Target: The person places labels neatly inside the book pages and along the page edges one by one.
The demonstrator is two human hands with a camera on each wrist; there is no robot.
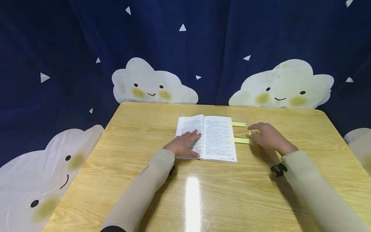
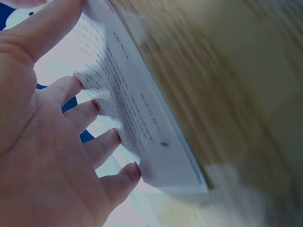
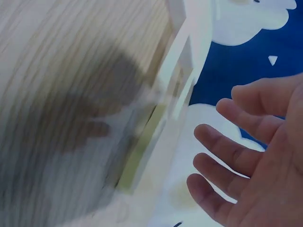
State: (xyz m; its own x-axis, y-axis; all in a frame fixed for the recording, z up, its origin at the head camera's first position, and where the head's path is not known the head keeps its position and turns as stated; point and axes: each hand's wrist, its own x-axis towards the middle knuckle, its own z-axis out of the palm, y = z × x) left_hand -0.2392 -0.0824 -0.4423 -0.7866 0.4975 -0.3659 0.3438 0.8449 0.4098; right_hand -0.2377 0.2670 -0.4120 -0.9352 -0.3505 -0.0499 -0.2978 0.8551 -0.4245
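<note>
- Place: appears to be an indoor table set-up; home, classroom or studio, cannot tell.
- Curtain (image 1: 214,48): dark blue, folded cloth, white triangles, smiling clouds (image 1: 155,80); behind far edge, also beyond left and right edges.
- Table (image 1: 116,180): wood-grain top, rounded far corners.
- Glare (image 1: 192,203): bright strip, well short of far edge.

In the head view, we count one table (image 1: 130,135), one book (image 1: 220,148), two open pages (image 1: 215,129), two yellow strips (image 1: 240,140), and one pale little bit (image 1: 250,133) too small to make out. We see one left hand (image 1: 184,145), one right hand (image 1: 268,137), two sleeves (image 1: 321,193), and two black wrist things (image 1: 279,169). We also find one blue curtain (image 1: 217,42), four clouds (image 1: 153,82), three smiles (image 1: 280,99), and nine white triangles (image 1: 182,28).
</note>
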